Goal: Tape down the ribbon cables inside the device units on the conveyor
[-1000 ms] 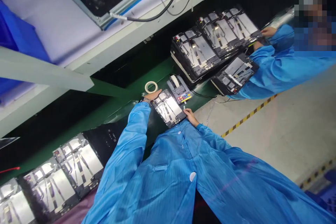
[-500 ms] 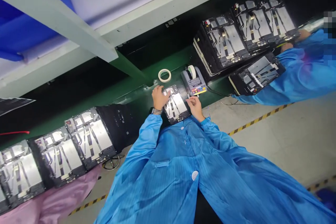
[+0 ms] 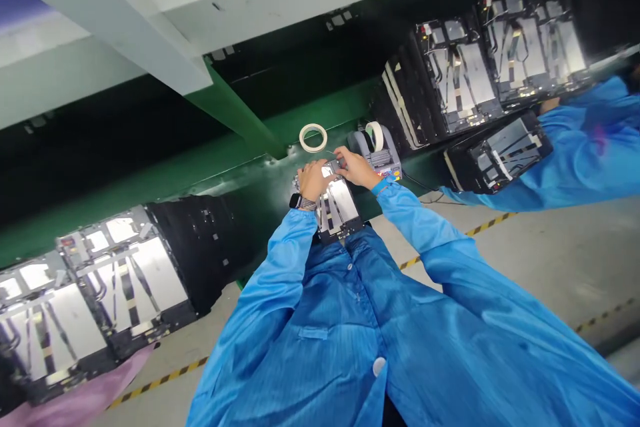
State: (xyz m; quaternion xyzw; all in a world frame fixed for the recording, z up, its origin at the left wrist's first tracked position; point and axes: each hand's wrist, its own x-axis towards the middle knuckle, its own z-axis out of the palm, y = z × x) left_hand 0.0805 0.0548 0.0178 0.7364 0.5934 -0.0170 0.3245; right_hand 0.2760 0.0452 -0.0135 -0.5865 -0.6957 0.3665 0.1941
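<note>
An open device panel [image 3: 339, 208], black-framed with silver plates and ribbon cables, lies on the green belt [image 3: 240, 167] in front of me. My left hand [image 3: 314, 178] rests on its far end, fingers curled down onto the parts. My right hand [image 3: 354, 167] meets it at the same far end, fingertips pressed together over something too small to name. Both sleeves are blue; a watch [image 3: 297, 201] sits on my left wrist.
A tape roll [image 3: 313, 137] lies just beyond my hands, a tape dispenser [image 3: 378, 148] to its right. Stacks of similar panels [image 3: 470, 73] stand at the right, where a co-worker's blue sleeve [image 3: 580, 147] reaches. More panels [image 3: 100, 287] lie at the left on a black mat [image 3: 200, 247].
My right hand has moved from the panel's right edge near the dispenser up to its far end, beside my left hand. The view has swung leftward and down.
</note>
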